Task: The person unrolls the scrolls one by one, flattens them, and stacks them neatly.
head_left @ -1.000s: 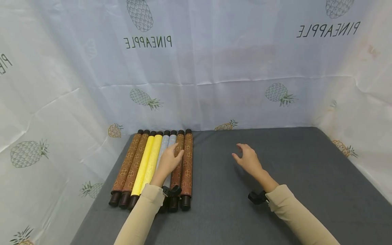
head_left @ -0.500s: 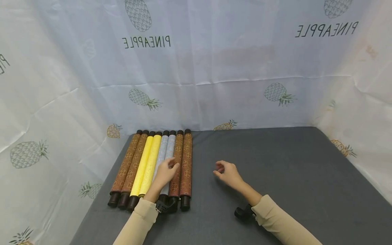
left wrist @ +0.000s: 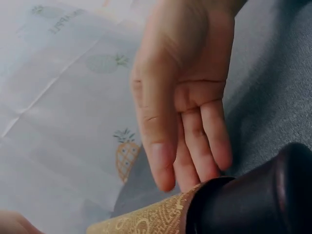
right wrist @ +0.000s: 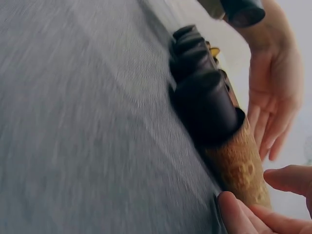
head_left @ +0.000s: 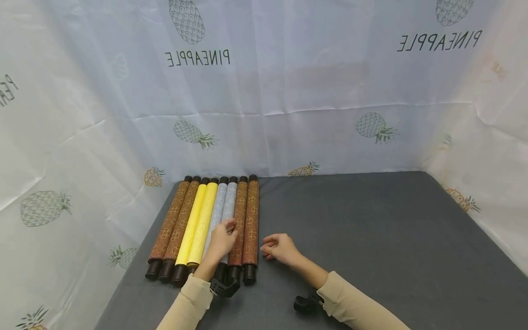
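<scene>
Several rolled-up scrolls with black end knobs lie side by side at the table's left. From the left come two brown, two yellow [head_left: 206, 215], two grey-blue, then two brown with gold flower patterns. Over the grey-blue pair is my left hand [head_left: 222, 238], fingers loosely bent. My right hand [head_left: 280, 248] is just right of the outermost brown scroll [head_left: 251, 220], fingertips near its side. The left wrist view shows the right hand [left wrist: 187, 97] beyond a scroll [left wrist: 151, 214], fingers extended. In the right wrist view, thumb and fingertips [right wrist: 234, 209] come close to the patterned scroll [right wrist: 239, 165].
A dark grey cloth covers the table [head_left: 363, 229], which extends to the right of the scrolls. A white pineapple-print curtain [head_left: 305, 91] hangs behind and along both sides. Black wrist cameras [head_left: 306, 304] sit under both wrists.
My right hand has moved left and nearer, from mid-table to beside the outermost brown scroll. My left hand has drawn slightly nearer along the scrolls. The scrolls lie as before.
</scene>
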`<state>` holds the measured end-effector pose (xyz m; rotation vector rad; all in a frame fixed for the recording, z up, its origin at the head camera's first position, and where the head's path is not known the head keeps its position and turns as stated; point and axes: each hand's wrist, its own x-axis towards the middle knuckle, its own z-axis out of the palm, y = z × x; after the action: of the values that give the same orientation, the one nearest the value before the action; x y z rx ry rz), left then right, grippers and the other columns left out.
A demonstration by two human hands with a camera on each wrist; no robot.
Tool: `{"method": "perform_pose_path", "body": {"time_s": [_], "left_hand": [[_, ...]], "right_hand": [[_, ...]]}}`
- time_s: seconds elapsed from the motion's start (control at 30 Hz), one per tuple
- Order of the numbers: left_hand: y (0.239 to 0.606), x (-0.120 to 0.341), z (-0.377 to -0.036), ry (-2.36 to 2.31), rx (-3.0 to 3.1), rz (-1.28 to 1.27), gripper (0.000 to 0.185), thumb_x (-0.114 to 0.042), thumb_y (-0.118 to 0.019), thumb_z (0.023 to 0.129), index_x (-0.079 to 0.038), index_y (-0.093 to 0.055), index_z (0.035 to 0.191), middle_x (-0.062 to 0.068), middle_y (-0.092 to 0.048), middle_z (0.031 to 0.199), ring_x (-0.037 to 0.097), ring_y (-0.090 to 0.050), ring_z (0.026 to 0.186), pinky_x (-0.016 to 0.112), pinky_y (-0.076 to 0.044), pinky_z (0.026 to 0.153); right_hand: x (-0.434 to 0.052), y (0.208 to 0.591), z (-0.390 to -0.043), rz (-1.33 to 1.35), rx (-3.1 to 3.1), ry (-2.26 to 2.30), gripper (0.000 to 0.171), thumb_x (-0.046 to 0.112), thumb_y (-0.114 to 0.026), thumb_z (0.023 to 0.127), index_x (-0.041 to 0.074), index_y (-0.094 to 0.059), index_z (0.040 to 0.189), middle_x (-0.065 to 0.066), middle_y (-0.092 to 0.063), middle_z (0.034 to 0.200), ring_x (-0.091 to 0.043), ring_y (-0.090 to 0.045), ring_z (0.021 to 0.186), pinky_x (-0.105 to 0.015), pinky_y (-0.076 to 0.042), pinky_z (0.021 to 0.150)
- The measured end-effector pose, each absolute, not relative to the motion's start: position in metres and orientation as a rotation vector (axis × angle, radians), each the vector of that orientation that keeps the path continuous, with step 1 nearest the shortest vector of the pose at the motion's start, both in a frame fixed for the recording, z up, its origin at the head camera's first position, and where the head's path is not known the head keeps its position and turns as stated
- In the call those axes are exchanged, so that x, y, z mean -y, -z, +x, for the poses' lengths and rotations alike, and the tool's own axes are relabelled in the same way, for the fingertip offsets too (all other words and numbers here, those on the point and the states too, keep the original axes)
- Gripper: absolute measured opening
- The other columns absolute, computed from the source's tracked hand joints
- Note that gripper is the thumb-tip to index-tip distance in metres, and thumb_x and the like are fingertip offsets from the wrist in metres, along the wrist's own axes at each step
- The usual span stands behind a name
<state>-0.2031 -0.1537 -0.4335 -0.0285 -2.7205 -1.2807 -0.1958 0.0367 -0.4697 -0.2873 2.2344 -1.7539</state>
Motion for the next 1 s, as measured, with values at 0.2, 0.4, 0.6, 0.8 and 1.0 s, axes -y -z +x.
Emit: {"method": "perform_pose_path", "body": {"time_s": [0.2,0.4,0.6,0.8,1.0], "left_hand": [[0.437,0.151,-0.200,1.231,2.721,-0.065,0.042,0.012,-0.057,0.080,0.016,-0.055,0.122,0.035,-0.061,0.120,0.045,-0.064,0.106,0.045,-0.056,0.086],[0.437,0.145,-0.197,1.133,2.777,-0.042,0.044,0.010,-0.057,0.079,0.011,-0.058,0.123,0.032,-0.064,0.117,0.042,-0.065,0.103,0.048,-0.054,0.085],[0.432,0.137,-0.195,1.139,2.804,-0.032,0.041,0.004,-0.061,0.081,0.009,-0.057,0.122,0.030,-0.063,0.120,0.044,-0.060,0.113,0.051,-0.049,0.095],[0.430,0.133,-0.194,1.226,2.811,0.004,0.042,0.001,-0.063,0.083,0.010,-0.054,0.124,0.031,-0.060,0.124,0.044,-0.056,0.118,0.053,-0.046,0.098],[0.426,0.131,-0.194,1.400,2.784,0.089,0.048,0.000,-0.059,0.086,0.013,-0.048,0.131,0.035,-0.053,0.131,0.047,-0.050,0.125,0.055,-0.044,0.101]], "right_hand": [[-0.024,0.469,-0.192,-0.172,-2.050,1.852,0.038,0.000,-0.065,0.086,-0.022,-0.056,0.116,-0.034,-0.068,0.102,-0.024,-0.073,0.079,-0.037,-0.060,0.070],[-0.020,0.470,-0.193,-0.053,-1.969,1.909,0.040,0.001,-0.067,0.084,-0.021,-0.057,0.115,-0.033,-0.069,0.101,-0.022,-0.073,0.080,-0.037,-0.060,0.073],[-0.016,0.468,-0.192,-0.040,-1.969,1.928,0.042,0.000,-0.069,0.082,-0.022,-0.056,0.114,-0.033,-0.070,0.099,-0.019,-0.072,0.076,-0.036,-0.060,0.071],[-0.015,0.468,-0.191,-0.031,-2.002,1.928,0.040,0.000,-0.071,0.080,-0.021,-0.057,0.112,-0.028,-0.070,0.097,-0.017,-0.071,0.073,-0.034,-0.060,0.069],[-0.019,0.469,-0.192,-0.002,-1.999,1.936,0.040,-0.003,-0.072,0.079,-0.021,-0.058,0.111,-0.024,-0.069,0.098,-0.019,-0.072,0.077,-0.032,-0.060,0.071]]}}
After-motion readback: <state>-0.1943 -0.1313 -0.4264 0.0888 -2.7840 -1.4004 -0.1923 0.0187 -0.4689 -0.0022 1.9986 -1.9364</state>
